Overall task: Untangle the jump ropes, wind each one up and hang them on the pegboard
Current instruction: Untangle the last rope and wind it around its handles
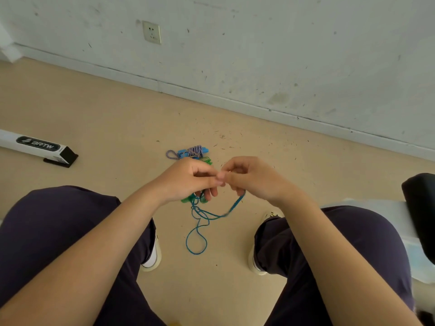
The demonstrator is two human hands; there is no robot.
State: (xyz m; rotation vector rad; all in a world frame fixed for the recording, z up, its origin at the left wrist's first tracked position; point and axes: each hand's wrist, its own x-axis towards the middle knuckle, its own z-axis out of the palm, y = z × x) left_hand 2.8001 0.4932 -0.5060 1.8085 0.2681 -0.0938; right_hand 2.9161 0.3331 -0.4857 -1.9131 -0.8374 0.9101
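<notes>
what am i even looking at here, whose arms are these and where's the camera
There is no machine here: it is one picture from a camera worn on a person's head, looking down at their own arms, knees and shoes. The left hand and right hand meet above the floor, both pinching a blue rope that hangs in loops from a tangle with some green cord. Beyond the hands, a purple-and-white striped rope and blue handles lie on the floor. A long white box lies to the left, and a wall socket is on the wall.
</notes>
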